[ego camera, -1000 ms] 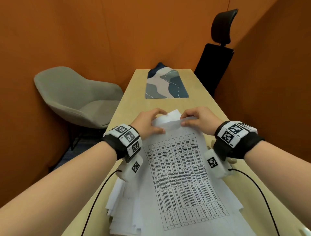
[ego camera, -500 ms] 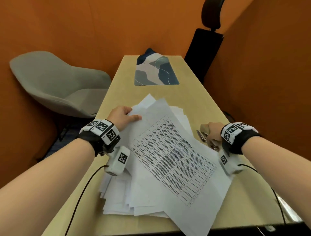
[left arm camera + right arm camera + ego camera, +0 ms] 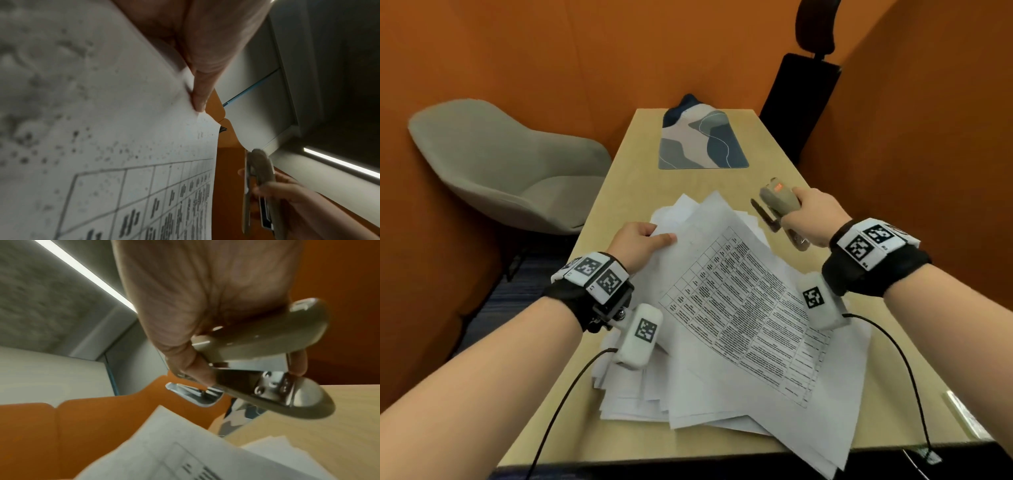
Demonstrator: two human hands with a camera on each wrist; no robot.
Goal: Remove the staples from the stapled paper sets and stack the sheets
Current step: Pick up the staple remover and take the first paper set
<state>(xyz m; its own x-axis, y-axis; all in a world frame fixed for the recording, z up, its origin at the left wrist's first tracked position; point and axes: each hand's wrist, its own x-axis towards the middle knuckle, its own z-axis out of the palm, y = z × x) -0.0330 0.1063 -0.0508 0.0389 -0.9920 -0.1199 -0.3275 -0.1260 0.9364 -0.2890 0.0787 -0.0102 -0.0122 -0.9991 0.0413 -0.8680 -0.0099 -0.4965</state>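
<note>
A stapled paper set (image 3: 739, 308) printed with a table lies tilted on top of a messy pile of white sheets (image 3: 633, 394) on the wooden table (image 3: 619, 178). My left hand (image 3: 640, 240) pinches the set's upper left corner, thumb on top; the same printed sheet (image 3: 123, 146) fills the left wrist view. My right hand (image 3: 811, 219) grips a beige stapler (image 3: 777, 202) in the air, to the right of the papers. In the right wrist view the stapler (image 3: 267, 369) shows a metal staple-remover tip (image 3: 191, 394) pointing toward the paper (image 3: 174, 451).
A patterned mat (image 3: 702, 140) lies at the table's far end. A grey armchair (image 3: 500, 164) stands to the left, a black office chair (image 3: 801, 96) at the far right corner. Orange walls close in on both sides. Cables hang from both wrists.
My right hand left the paper's top edge, took up the stapler at the right and raised it. My left hand kept its corner, and the set swung to a slant.
</note>
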